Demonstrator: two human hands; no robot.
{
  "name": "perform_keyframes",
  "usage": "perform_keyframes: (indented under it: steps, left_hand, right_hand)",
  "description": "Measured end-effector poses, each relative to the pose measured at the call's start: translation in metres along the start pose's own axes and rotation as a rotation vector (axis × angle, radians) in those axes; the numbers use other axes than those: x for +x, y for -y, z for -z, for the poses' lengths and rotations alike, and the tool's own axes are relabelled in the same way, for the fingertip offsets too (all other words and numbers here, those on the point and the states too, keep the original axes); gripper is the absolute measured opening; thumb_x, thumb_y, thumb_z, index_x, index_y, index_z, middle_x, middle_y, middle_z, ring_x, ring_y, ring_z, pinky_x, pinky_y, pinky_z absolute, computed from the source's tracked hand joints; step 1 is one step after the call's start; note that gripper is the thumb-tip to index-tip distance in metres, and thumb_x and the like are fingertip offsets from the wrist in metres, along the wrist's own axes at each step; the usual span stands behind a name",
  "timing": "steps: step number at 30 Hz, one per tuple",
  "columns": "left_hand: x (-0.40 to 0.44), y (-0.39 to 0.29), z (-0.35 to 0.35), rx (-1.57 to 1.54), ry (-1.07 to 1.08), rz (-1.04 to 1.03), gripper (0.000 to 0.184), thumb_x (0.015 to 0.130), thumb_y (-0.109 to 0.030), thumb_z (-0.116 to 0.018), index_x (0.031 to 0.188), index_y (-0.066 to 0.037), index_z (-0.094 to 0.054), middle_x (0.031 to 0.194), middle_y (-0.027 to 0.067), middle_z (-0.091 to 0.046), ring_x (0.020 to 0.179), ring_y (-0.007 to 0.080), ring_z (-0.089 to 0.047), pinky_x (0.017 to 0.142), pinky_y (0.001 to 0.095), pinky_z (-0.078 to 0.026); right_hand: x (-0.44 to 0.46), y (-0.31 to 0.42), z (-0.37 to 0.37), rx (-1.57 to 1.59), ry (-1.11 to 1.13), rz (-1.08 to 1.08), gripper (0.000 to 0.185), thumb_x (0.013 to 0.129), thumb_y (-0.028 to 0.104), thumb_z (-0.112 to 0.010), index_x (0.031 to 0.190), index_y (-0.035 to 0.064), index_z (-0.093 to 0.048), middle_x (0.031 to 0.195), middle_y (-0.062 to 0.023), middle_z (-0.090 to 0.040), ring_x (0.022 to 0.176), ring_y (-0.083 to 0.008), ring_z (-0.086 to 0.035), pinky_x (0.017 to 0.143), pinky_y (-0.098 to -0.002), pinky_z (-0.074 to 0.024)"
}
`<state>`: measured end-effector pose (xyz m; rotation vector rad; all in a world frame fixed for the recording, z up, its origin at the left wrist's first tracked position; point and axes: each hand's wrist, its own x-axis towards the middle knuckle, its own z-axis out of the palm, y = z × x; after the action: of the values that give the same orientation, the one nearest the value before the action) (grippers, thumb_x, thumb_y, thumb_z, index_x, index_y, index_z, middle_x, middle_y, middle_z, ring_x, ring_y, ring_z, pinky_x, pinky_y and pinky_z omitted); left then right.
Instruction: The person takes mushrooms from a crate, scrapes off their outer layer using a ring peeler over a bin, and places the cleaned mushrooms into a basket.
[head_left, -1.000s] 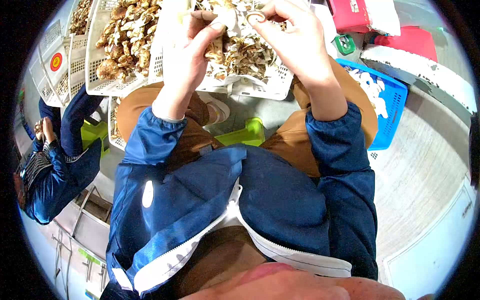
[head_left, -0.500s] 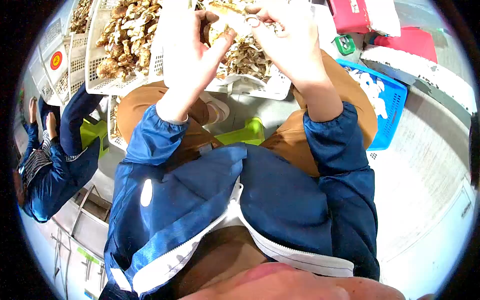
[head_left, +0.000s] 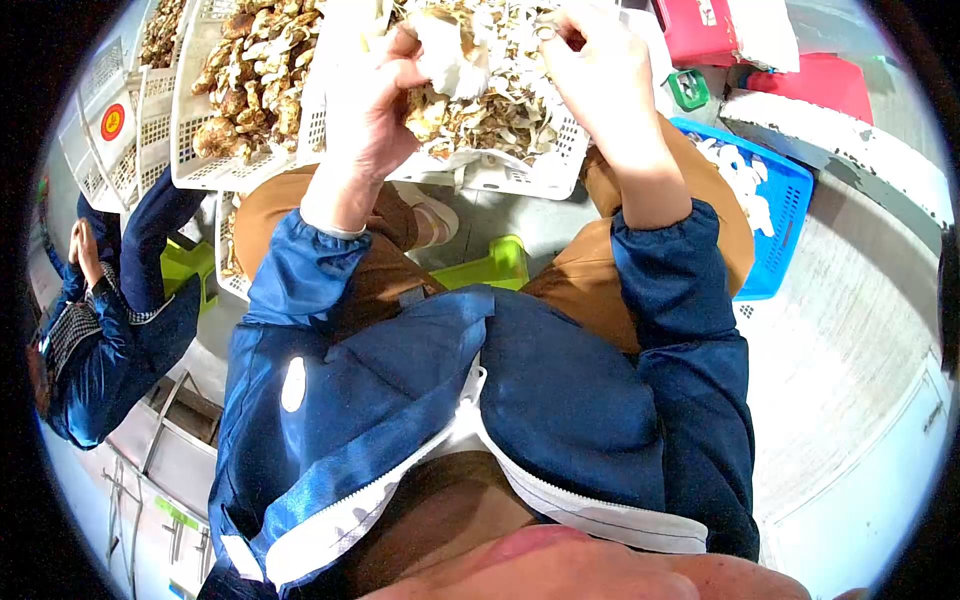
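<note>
Our right hand point(head_left: 597, 72), curled, its hold unclear, now sits farther from our left hand point(head_left: 378, 110), which grips a pale, lumpy mushroom point(head_left: 456, 66) above papery shavings point(head_left: 505, 122).

Bright, hard light, apparently overhead. Left hand point(head_left: 375, 115), right hand point(head_left: 598, 70) and white mushroom point(head_left: 458, 65) near blown out. Jacket point(head_left: 570, 390) shows sheen. Floor point(head_left: 508, 217) shadowed under crate point(head_left: 500, 180). Fisheye: black corners, bent edges, far-left person point(head_left: 90, 345) soft.
</note>
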<state>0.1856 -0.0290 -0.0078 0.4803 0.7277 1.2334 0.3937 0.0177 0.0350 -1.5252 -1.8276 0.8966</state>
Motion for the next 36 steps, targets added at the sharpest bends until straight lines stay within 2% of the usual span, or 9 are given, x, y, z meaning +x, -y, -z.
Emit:
perform_keyframes:
  steps: [6,16,17,19,24,26,31,34,36]
  left_hand:
    - [-0.002,-0.005,0.0,-0.123,-0.025,0.023,0.04,0.09,-0.011,-0.055,0.128,-0.001,-0.057,0.115,0.008,-0.066,0.107,0.0186,-0.065,0.095,0.0342,-0.054]
    - [0.005,0.003,0.012,0.921,-0.175,-0.313,0.024,0.092,-0.003,-0.069,0.114,-0.003,-0.058,0.11,0.0051,-0.062,0.101,0.0111,-0.059,0.087,0.025,-0.048]
    - [0.006,0.007,0.014,1.014,-0.22,-0.345,0.028,0.09,-0.021,-0.074,0.107,-0.002,-0.062,0.081,0.0014,-0.059,0.07,0.0081,-0.051,0.063,0.0232,-0.044]
    - [0.007,0.011,0.018,1.081,-0.208,-0.405,0.028,0.089,-0.022,-0.075,0.106,-0.003,-0.063,0.079,0.0009,-0.058,0.068,0.0083,-0.05,0.062,0.0239,-0.043]
    - [0.001,0.005,0.014,1.114,-0.163,-0.322,0.027,0.089,-0.005,-0.074,0.112,-0.001,-0.059,0.105,0.0057,-0.063,0.101,0.0125,-0.06,0.089,0.0257,-0.049]
    - [0.003,0.0,0.018,1.243,-0.148,-0.342,0.028,0.089,-0.004,-0.073,0.114,-0.001,-0.059,0.106,0.0063,-0.063,0.103,0.013,-0.06,0.09,0.0265,-0.049]
    - [0.001,-0.004,0.012,0.849,-0.124,-0.252,0.035,0.087,-0.003,-0.072,0.119,-0.001,-0.058,0.114,0.0062,-0.062,0.107,0.0135,-0.06,0.092,0.0261,-0.048]
    - [0.005,0.0,0.023,0.458,-0.048,-0.219,0.043,0.084,-0.002,-0.069,0.125,-0.002,-0.055,0.122,0.0079,-0.06,0.11,0.0154,-0.06,0.094,0.0268,-0.048]
    - [0.003,-0.003,0.031,0.271,0.063,-0.089,0.057,0.084,-0.002,-0.066,0.138,-0.004,-0.048,0.129,0.0127,-0.059,0.114,0.0213,-0.064,0.097,0.0331,-0.051]
  right_hand:
    - [-0.001,0.006,-0.004,0.086,-0.043,0.356,0.006,0.086,0.004,-0.065,0.086,-0.0005,-0.062,0.091,-0.0152,-0.06,0.086,-0.0292,-0.061,0.078,-0.0349,-0.0496]
    - [-0.002,0.001,-0.01,0.312,0.039,0.404,0.011,0.086,0.004,-0.071,0.085,-0.0024,-0.061,0.099,-0.0161,-0.067,0.093,-0.0293,-0.067,0.079,-0.0351,-0.0527]
    - [-0.004,0.003,-0.011,0.256,0.006,0.473,0.009,0.086,0.004,-0.069,0.085,-0.0018,-0.062,0.094,-0.0164,-0.066,0.087,-0.0317,-0.066,0.074,-0.0375,-0.0527]
    - [-0.007,0.009,-0.005,0.138,0.06,0.42,0.007,0.087,0.004,-0.067,0.086,-0.0009,-0.063,0.091,-0.0165,-0.064,0.084,-0.0326,-0.065,0.071,-0.0388,-0.0517]
    - [-0.01,0.017,-0.006,0.122,0.059,0.325,0.008,0.088,0.005,-0.065,0.093,-0.0002,-0.067,0.084,-0.0168,-0.062,0.074,-0.0334,-0.063,0.065,-0.0392,-0.0505]
    - [-0.009,0.008,-0.011,0.229,0.086,0.26,0.01,0.09,0.005,-0.065,0.098,-0.0008,-0.068,0.082,-0.013,-0.065,0.072,-0.0244,-0.064,0.064,-0.0346,-0.0517]
    - [0.001,0.024,0.013,0.473,0.324,-0.306,0.005,0.091,0.005,-0.068,0.093,0.0001,-0.067,0.081,-0.0045,-0.067,0.076,-0.012,-0.063,0.066,-0.0276,-0.0514]
    - [0.002,0.0,0.006,0.773,0.23,-0.395,0.005,0.09,0.004,-0.069,0.087,0.002,-0.065,0.082,-0.0027,-0.066,0.076,-0.0102,-0.062,0.069,-0.0246,-0.051]
    - [0.001,-0.01,0.001,0.397,0.095,-0.168,0.004,0.085,0.002,-0.065,0.082,0.0007,-0.063,0.081,-0.0104,-0.066,0.076,-0.0224,-0.064,0.071,-0.0316,-0.0509]
